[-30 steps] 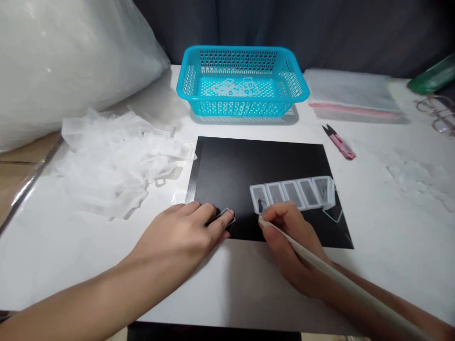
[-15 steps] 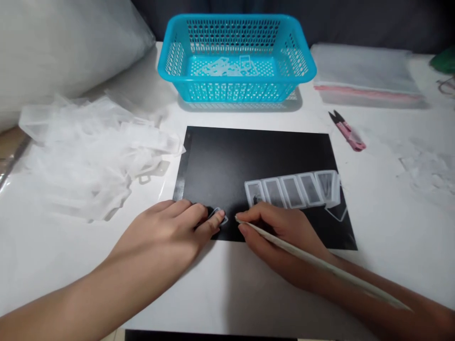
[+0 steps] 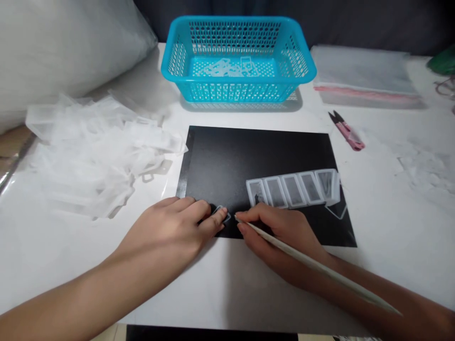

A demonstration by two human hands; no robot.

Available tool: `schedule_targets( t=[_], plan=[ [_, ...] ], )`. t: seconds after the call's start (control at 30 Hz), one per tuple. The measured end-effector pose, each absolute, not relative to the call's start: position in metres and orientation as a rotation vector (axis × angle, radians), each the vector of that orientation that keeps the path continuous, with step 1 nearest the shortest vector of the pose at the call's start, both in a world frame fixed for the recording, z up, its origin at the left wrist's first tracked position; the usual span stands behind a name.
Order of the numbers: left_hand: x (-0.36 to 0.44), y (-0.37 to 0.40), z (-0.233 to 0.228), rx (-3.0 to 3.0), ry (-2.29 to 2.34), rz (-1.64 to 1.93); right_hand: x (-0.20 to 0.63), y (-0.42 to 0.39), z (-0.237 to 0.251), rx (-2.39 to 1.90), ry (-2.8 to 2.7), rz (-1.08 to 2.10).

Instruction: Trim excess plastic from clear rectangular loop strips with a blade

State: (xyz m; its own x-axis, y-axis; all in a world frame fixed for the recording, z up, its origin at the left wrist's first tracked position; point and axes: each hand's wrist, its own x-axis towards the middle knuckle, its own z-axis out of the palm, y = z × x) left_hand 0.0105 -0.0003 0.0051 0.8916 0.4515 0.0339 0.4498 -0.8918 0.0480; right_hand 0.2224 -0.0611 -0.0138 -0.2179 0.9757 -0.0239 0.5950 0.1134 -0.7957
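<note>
Two hands: left hand [image 3: 170, 232] fingers pin small clear plastic frame [image 3: 221, 213] flat on black mat [image 3: 249, 161]; right hand [image 3: 280, 232], pinching thin pale stick [image 3: 313, 265], should ease its tip toward 9 o'clock.

The left hand [image 3: 170, 232] covers most of the small clear piece [image 3: 223, 213], so its shape cannot be told. The right hand [image 3: 280, 232] hides the near-left end of the strip [image 3: 295, 189] and the stick's [image 3: 320, 267] tip. Pieces in the basket [image 3: 238, 28] blur together. The bag [image 3: 53, 47] left of the basket, the green thing [image 3: 442, 61] and metal thing [image 3: 444, 87] right of it are cut off.
</note>
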Motion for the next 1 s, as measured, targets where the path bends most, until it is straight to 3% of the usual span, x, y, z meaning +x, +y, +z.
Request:
schedule_targets(
  t=[1.0],
  plan=[
    [0.0176,0.0041,-0.0003,2.775,0.810,0.109,0.2244,-0.0621,-0.0176,-1.517,-1.887,0.841]
  ],
)
